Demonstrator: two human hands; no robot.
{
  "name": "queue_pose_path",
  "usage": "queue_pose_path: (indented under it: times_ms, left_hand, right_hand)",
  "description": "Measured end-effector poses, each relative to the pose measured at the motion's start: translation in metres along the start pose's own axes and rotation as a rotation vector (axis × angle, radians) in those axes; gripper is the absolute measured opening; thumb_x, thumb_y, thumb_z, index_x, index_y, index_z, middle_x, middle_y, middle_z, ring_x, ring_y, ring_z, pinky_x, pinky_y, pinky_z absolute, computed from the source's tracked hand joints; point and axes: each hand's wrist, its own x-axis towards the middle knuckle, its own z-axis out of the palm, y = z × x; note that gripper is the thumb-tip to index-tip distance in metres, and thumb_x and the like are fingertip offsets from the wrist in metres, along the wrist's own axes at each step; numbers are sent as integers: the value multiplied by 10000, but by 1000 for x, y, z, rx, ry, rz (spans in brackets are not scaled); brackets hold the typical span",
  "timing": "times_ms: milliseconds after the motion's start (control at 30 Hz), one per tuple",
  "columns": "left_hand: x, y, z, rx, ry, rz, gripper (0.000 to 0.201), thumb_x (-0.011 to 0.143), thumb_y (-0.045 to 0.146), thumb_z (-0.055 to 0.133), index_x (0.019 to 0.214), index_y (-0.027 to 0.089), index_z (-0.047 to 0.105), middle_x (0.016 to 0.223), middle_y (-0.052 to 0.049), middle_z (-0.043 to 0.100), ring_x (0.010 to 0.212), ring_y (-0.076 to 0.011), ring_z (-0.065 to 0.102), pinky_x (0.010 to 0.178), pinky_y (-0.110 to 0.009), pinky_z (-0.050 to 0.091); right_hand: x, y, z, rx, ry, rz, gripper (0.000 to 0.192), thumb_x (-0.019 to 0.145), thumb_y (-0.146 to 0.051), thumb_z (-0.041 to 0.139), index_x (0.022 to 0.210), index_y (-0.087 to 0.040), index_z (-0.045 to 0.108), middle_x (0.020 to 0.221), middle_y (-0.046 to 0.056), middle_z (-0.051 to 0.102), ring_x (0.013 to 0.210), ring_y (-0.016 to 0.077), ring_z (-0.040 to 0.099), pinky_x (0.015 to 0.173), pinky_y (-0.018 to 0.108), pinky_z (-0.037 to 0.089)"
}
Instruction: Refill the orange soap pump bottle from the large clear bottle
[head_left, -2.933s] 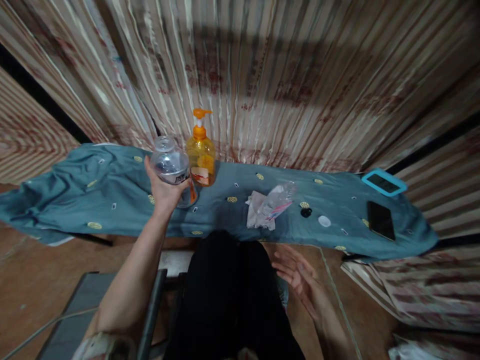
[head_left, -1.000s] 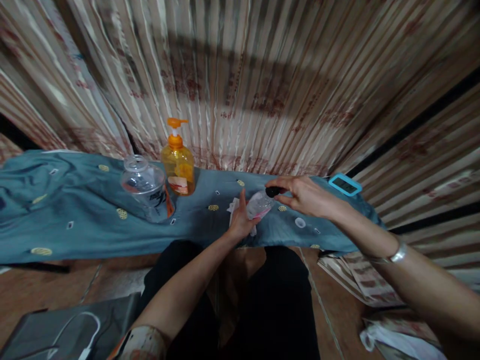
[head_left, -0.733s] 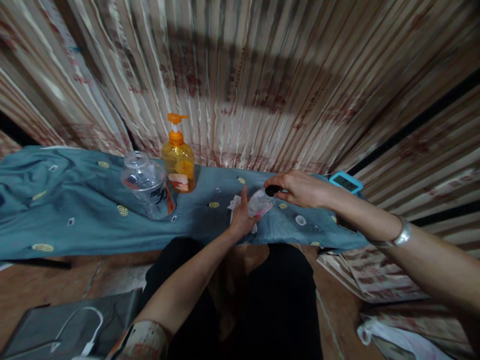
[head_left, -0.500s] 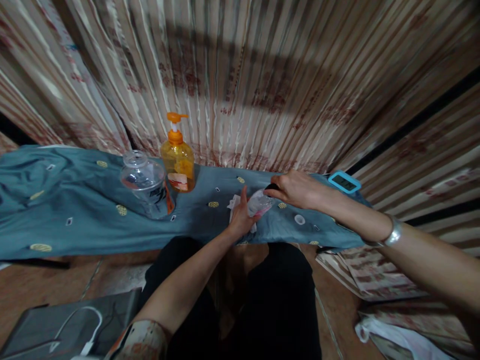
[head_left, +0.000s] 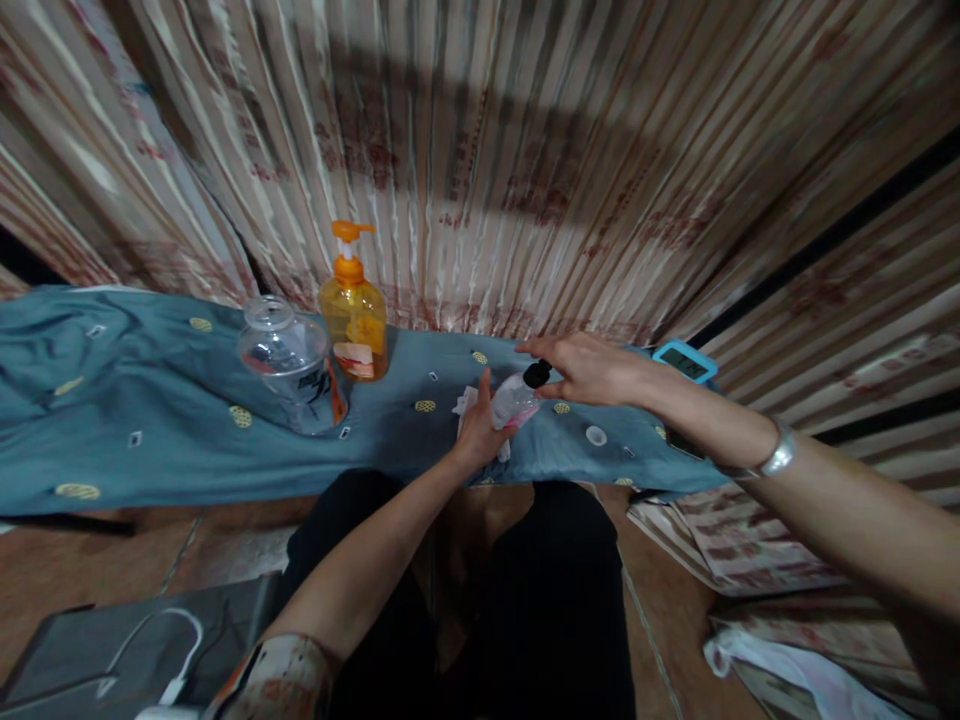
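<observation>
My left hand (head_left: 480, 436) is wrapped round a small clear bottle (head_left: 511, 400), its thumb along the near left side. The bottle leans to the right and has a black cap (head_left: 537, 375); something pink shows low on it. A crumpled white tissue (head_left: 466, 403) lies against the left hand, partly hidden by it. Over at the cap, my right hand (head_left: 586, 368) has its fingers spread, with the thumb and forefinger on either side of the cap. Whether a fingertip still touches the cap is hard to make out.
A large clear plastic bottle (head_left: 289, 365) and an orange pump bottle (head_left: 354, 325) stand left on the teal cloth (head_left: 172, 400). Right of my hands are a small white round piece (head_left: 596, 436) and a blue-framed digital timer (head_left: 684, 361). A pleated curtain (head_left: 465, 180) hangs behind.
My right hand's fingers have loosened from the black cap and spread apart, so the cap now shows. The left hand keeps its hold on the bottle.
</observation>
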Motion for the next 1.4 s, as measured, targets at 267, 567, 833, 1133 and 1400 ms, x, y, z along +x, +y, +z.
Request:
queue_pose_path:
  times_ms: [267,567,833,1133,1400]
  left_hand:
    - [0,-1,0,27,-8,10,1135,695,170,785,1610,201,114,1268,-111,701,1146,-286,673,999,-432,501]
    - [1,-6,3,16,27,28,1121,701,188,796,1609,214,139,1293,-126,684,1157,-298,667,1016,-444,497]
    - [0,-1,1,40,21,11,1116,708,177,790,1607,185,129,1313,-153,670,1182,-314,658,1020,-459,498]
    - [0,2,-1,11,-8,-1,1128,694,144,788,1607,182,126,1313,-136,669,1201,-311,652,1044,-455,491]
    - [-3,-2,-1,12,1,36,1101,719,170,778,1609,169,129,1363,-156,647,1234,-295,644,1065,-450,492]
  right_hand:
    - [2,-4,-3,-40,-45,51,425,957,-431,590,1222,-116,695,1076,166,763,1029,284,719,783,318,484]
    - [2,-4,-4,-46,-40,63,406,976,-410,553,1158,-89,722,1073,189,762,1017,298,723,746,322,459]
    - [4,-4,0,-50,-26,94,437,984,-479,523,1050,-123,768,946,161,772,915,270,722,692,315,436]
    - [4,-2,3,-28,-23,111,459,991,-498,517,989,-119,777,920,164,769,879,265,720,676,311,422]
    - [-2,1,6,29,6,71,308,952,-364,620,1176,-183,725,997,82,779,909,204,721,707,267,433]
